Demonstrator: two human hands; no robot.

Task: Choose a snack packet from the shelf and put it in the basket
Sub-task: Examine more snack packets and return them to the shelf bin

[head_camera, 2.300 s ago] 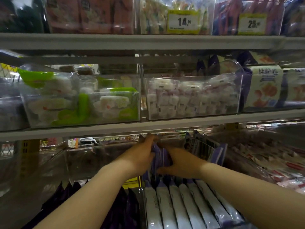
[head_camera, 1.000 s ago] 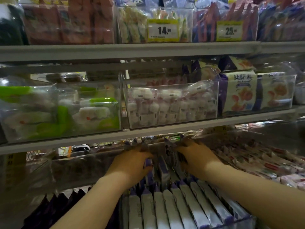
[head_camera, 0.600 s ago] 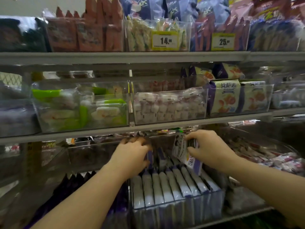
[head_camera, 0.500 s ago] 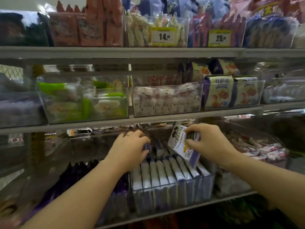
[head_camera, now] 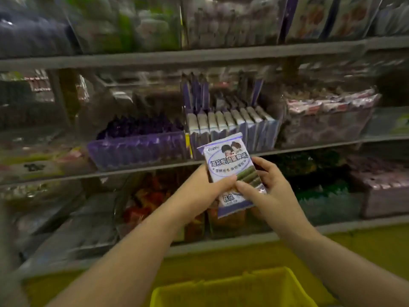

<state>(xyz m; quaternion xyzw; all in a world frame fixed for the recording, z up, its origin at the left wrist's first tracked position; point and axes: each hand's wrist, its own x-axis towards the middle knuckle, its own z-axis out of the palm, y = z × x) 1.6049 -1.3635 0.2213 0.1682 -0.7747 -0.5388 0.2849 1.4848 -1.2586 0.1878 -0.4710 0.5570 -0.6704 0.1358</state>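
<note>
1. Purple-and-white plastic printed with green rolls: the snack packet [head_camera: 230,171] hangs in the air, upright, its top leaning a little to the left. It is off the shelf [head_camera: 155,168] and not in the basket.
2. The left hand [head_camera: 205,192] grips the packet's lower left edge, with the thumb across the front and the fingers hidden behind.
3. The right hand [head_camera: 273,193] grips the packet's lower right part. Its thumb lies on the front, close to the left thumb, and its fingers curl round the right edge.
4. The yellow basket [head_camera: 232,289] sits straight below the packet, well apart from it. Only its rim and upper wall show.
5. Just above and behind the packet, a clear bin [head_camera: 263,131] holds a row of matching white-and-purple packets standing on edge.
6. To the packet's left, level with its top, a purple tray [head_camera: 137,148] is filled with dark purple packs.
7. To the packet's upper right, another clear bin [head_camera: 325,127] holds small pink-and-red wrappers.
8. Behind the packet's lower half, one shelf down, are orange-red packs [head_camera: 150,196]. They are too blurred for me to say what they are.
</note>
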